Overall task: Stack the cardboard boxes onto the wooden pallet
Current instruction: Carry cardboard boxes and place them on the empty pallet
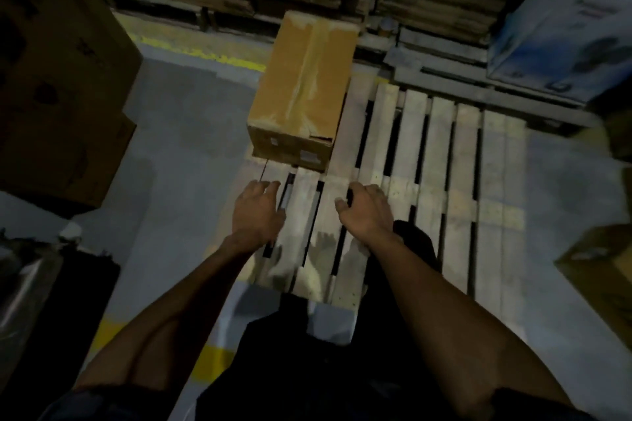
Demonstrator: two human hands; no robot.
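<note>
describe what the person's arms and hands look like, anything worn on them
Both arms are bare from the hands up past the elbows. The left hand and right hand wear no gloves, and no watch, ring or wristband shows, though the picture is dim. Dark short sleeves appear only at the bottom edge of the view, near the upper arms.

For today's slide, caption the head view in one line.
One taped cardboard box sits on the wooden pallet; left hand and right hand hover empty.
</note>
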